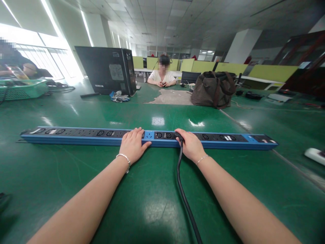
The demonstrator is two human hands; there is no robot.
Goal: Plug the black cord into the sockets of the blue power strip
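Observation:
A long blue and black power strip [162,143] lies crosswise on the green tabletop, its sockets facing up. My left hand [132,144] rests on it left of the light blue socket, fingers over the top and thumb stretched along the front edge. Right of the middle, my right hand [190,144] grips a black plug [179,136] at the strip's sockets. Whether its pins are inside a socket is hidden. From the plug a thick black cable [180,176] runs down toward the near edge of the view.
Beyond the strip stand a black computer case [106,69], gloves [119,97] and a brown bag [213,88]. A green basket [22,89] is at far left, a white object [315,155] at right. One person sits across the table, another at far left.

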